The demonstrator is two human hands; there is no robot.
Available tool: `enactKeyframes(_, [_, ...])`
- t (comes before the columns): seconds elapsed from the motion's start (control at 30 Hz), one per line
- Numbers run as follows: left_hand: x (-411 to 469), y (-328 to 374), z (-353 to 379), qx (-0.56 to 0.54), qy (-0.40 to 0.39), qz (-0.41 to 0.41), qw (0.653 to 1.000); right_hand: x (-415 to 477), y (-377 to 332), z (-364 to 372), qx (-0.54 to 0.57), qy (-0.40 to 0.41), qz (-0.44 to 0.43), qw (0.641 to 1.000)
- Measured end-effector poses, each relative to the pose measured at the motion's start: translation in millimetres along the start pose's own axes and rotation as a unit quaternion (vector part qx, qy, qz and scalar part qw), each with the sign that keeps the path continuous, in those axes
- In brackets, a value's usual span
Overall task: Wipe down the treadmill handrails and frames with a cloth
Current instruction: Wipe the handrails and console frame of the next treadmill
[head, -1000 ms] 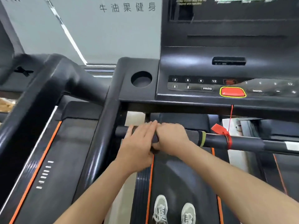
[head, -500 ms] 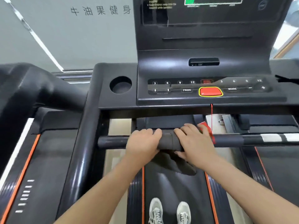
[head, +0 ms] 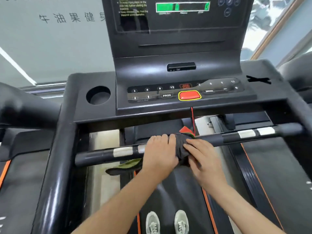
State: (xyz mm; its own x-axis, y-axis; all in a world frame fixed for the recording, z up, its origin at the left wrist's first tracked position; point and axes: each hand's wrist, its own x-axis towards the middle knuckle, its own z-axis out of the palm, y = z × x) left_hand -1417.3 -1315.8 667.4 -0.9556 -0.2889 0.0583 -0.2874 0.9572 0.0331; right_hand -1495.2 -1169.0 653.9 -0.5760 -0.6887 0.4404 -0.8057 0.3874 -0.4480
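On the wall point(head: 50, 48), at 10 o'clock of the view, stand the grey signs 牛油果健. A fifth sign is half hidden by the console point(head: 177, 53). A round cup holder point(head: 98, 95) sits at 9 o'clock from the keys point(head: 147, 89). The keys read 3, 6, 9, 12, with INCLINE and PROG below them. At 3 o'clock from the red button point(head: 189, 95) come MODE and again 12; the numbers between them are too blurred to read. The screen point(head: 182, 6) at 12 o'clock is cut off by the top edge, and its small text is not readable.

Lower, the left hand point(head: 159, 154) grips the handrail point(head: 104, 154). Its fingers point(head: 164, 138) are pressed together and curled over the handrail and the dark cloth point(head: 181, 149), which is wrapped around the handrail in the middle of the view. One corner of the cloth, with a green edge, hangs at 8 o'clock from this hand. The right hand point(head: 202, 159) lies on the cloth, its fingers point(head: 190, 146) nearly straight, a little spread and blurred. A red clip point(head: 185, 130) is partly hidden behind the cloth.
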Motion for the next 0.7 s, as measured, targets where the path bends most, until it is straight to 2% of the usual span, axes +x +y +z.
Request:
enactKeyframes(0.03, [9.6,13.7,1.8,-0.001,0.007,0.002,1.0,-9.5,-1.9,-4.3,0.059,0.069,0.111,0.99])
enactKeyframes(0.07, [16.8,21.3,1.8,0.001,0.011,0.004,1.0,-16.6,-4.0,-5.7,0.123,0.125,0.239,0.955])
enactKeyframes(0.1, [19.9,23.5,0.1,0.012,0.015,0.008,1.0,-19.8,-7.0,-5.2,0.193,0.141,0.352,0.905])
enactKeyframes(0.13, [19.7,21.4,-1.5,0.022,0.017,0.016,0.999,-20.9,-10.2,-1.5,0.277,0.117,0.432,0.85])
enactKeyframes(0.17, [16.7,15.2,-1.0,0.028,0.02,0.034,0.999,-21.3,-11.2,6.2,0.338,0.075,0.464,0.815])
enactKeyframes(0.27, [3.0,-11.4,0.2,0.006,0.036,0.062,0.997,-12.9,-15.7,18.4,0.354,0.002,0.465,0.812])
enactKeyframes(0.33, [-15.1,-32.8,-4.5,-0.012,0.041,0.017,0.999,-7.0,-19.9,16.7,0.345,-0.038,0.47,0.812])
enactKeyframes(0.4, [-41.7,-65.6,-9.0,-0.037,0.044,-0.028,0.998,-3.9,-26.2,8.6,0.352,-0.114,0.447,0.814])
enactKeyframes(0.5, [-75.6,-114.9,-19.4,-0.152,0.045,-0.074,0.985,17.4,-48.2,-6.6,0.387,-0.163,0.38,0.824])
enactKeyframes(0.6, [-73.0,-105.0,-42.0,-0.296,0.066,-0.174,0.937,43.1,-76.0,-20.5,0.44,-0.155,0.33,0.821])
enactKeyframes(0.63, [-71.2,-93.5,-53.3,-0.349,0.065,-0.208,0.912,50.0,-83.2,-27.2,0.464,-0.136,0.323,0.814])
enactKeyframes(0.7, [-70.4,-69.7,-77.6,-0.478,0.024,-0.223,0.849,64.2,-91.7,-46.2,0.503,-0.099,0.317,0.798])
